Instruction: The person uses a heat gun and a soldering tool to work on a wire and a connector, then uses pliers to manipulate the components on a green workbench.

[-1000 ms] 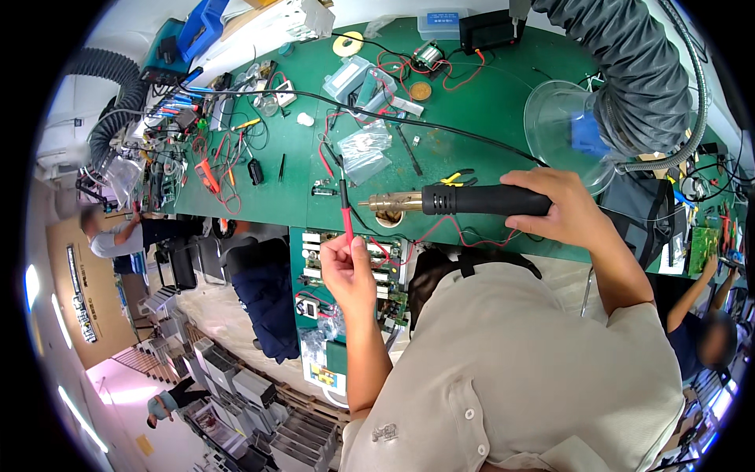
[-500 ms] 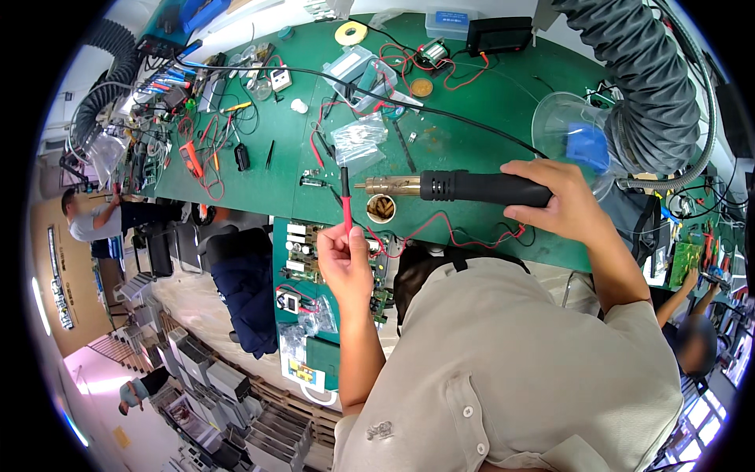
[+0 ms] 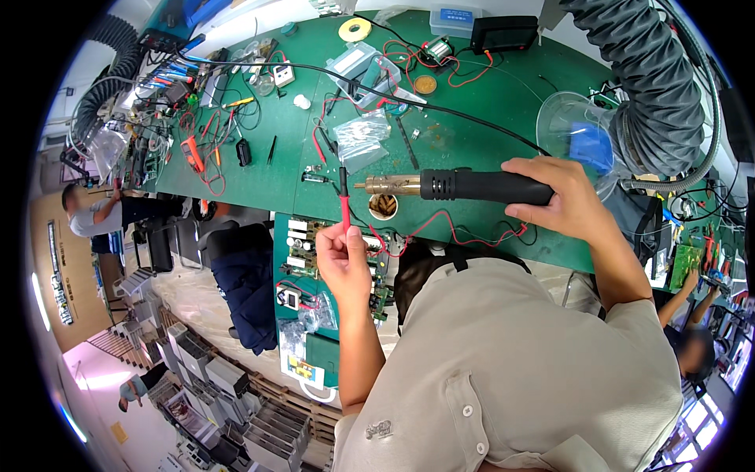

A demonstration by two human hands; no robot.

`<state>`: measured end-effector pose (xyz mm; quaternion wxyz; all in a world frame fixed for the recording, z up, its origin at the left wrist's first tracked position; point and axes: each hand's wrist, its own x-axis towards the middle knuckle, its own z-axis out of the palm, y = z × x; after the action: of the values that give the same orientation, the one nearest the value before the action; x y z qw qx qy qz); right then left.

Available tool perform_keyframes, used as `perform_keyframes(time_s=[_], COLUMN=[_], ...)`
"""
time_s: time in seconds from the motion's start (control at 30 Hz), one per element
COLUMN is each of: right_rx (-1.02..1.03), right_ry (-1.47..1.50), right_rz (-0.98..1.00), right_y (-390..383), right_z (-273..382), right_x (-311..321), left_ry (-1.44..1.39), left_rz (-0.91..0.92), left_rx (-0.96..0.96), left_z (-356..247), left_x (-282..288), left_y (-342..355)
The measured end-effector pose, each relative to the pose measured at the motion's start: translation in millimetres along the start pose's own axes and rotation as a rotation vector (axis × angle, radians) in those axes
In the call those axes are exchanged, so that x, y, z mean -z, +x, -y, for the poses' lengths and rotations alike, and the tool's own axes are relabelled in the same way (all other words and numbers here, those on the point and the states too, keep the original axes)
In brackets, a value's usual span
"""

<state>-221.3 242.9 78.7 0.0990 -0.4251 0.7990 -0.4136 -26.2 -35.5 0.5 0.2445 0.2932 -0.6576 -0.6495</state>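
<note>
Heat gun (image 3: 487, 187), gripped around its handle by the right hand (image 3: 560, 197), extends crosswise over the green counter (image 3: 267, 185), its nozzle (image 3: 397, 185) pointing left. Just beside the tip, a slim red-and-black lead (image 3: 345, 206), pinched between the left hand's (image 3: 346, 259) thumb and fingers, points away from the wearer, nearly square to the gun. A round cup (image 3: 383, 207) of brown bits, partly covered a second ago, now shows below the metallic, tapering nozzle; the black handle is smooth and slotted.

Wears beige short-slv shirt (image 3: 543, 346) w/ pale btns (image 3: 469, 411), placket (image 3: 459, 384) & sm chest emblem (image 3: 378, 429).
</note>
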Motion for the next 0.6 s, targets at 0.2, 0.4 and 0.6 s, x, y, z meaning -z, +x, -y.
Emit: perform_keyframes(time_s=[0.2,0.4,0.6], right_rx=[-0.004,-0.012,0.013], right_ry=[-0.009,-0.026,-0.042], right_rz=[0.015,0.037,0.038], right_y=[-2.3,-4.0,-4.5], right_z=[1.0,1.2,-0.8], right_x=[1.3,2.2,1.8], left_ry=[-0.003,-0.018,-0.026], left_rz=[-0.009,-0.013,-0.009], left_rx=[0.013,0.004,0.001], left_z=[-3.4,-4.2,-3.7], left_x=[-1.0,-2.1,-1.1], left_y=[-4.1,-7.0,-7.9])
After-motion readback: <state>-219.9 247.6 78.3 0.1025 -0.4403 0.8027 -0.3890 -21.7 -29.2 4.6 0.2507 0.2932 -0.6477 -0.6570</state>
